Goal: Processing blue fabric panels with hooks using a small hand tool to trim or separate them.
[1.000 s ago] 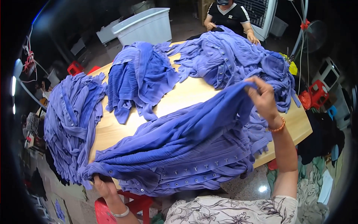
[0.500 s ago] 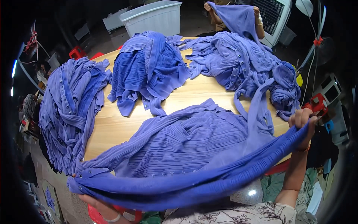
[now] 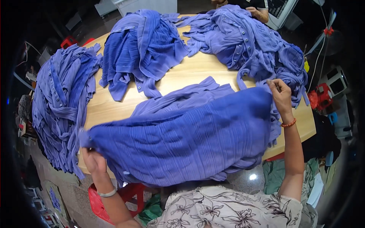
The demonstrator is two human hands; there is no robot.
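Observation:
A blue ribbed knit cardigan [image 3: 182, 140] hangs stretched between my two hands, slightly blurred, over the near edge of the table. My left hand [image 3: 95, 160] is closed on its left end, the fingertips partly behind the cloth. At the upper right corner my right hand [image 3: 280, 93] pinches the fabric between thumb and fingers. Beneath and behind it lies another knit garment [image 3: 182, 93] in lighter periwinkle, mostly covered by the one I hold.
On the wooden table [image 3: 205, 70] are heaps of similar garments: a left pile [image 3: 62, 102], a back middle pile [image 3: 142, 49] and a right pile [image 3: 243, 41]. Across the table a co-worker's arm [image 3: 260, 14] shows. A red stool [image 3: 133, 197] stands below my left forearm.
The cardigan has gone from a gathered, sagging band to a spread-out sheet. Both hands have moved up and inward. The cloth held by the person opposite has dropped out of view.

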